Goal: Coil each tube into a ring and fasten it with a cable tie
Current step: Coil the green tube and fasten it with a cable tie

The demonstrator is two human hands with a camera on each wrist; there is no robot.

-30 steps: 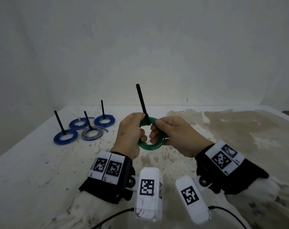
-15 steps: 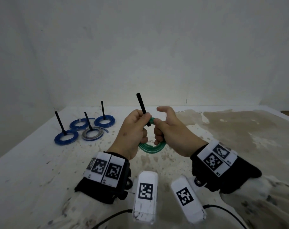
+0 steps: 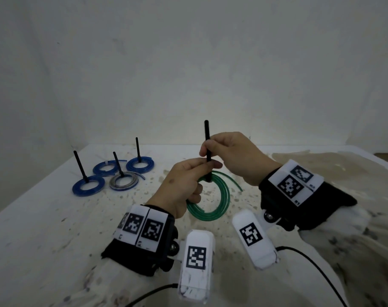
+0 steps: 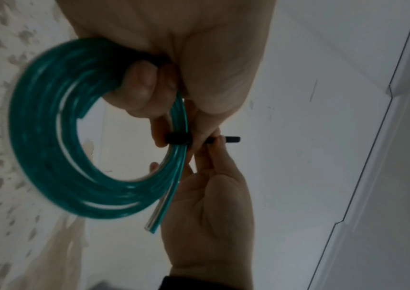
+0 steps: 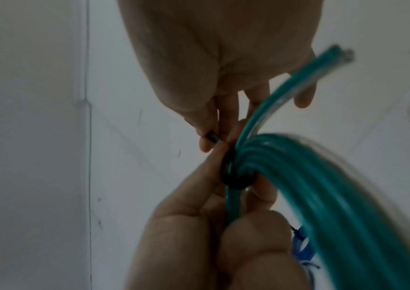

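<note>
A green tube coil hangs above the table, held at its top by my left hand, whose fingers curl round the bundled strands. A black cable tie loops round the coil and its tail stands straight up. My right hand pinches that tail between thumb and fingers just above the left hand. The tie's loop sits tight against the strands. One loose tube end sticks out to the right. The tie's head shows beside the fingers.
At the far left of the stained white table lie several finished rings: blue ones and a grey one, each with an upright black tie tail. White walls close the back. Wrist camera units sit below my hands.
My right hand left the coil, rose and took hold of the tie's tail. The coil swung down and now hangs from my left hand, its loose end out to the right.
</note>
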